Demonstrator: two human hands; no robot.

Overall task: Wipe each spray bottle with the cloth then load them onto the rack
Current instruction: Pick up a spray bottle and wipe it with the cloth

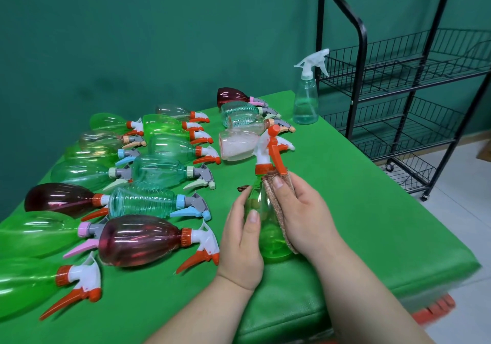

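Observation:
A clear green spray bottle [268,234] with an orange and white trigger head stands upright on the green table [372,224], held between both hands. My left hand [240,240] grips its left side, thumb on the front. A brown cloth [279,197] is wrapped over the bottle's right side, and my right hand [300,216] pinches it against the bottle with the thumb on top. A black wire rack [406,83] on wheels stands at the right, with no bottle on the shelves in view.
Several spray bottles lie on their sides in rows over the table's left half, green, teal, dark red [138,240] and one white [239,144]. A pale teal bottle with a clear trigger [305,99] stands upright at the far right corner, beside the rack. Tiled floor lies right of the table.

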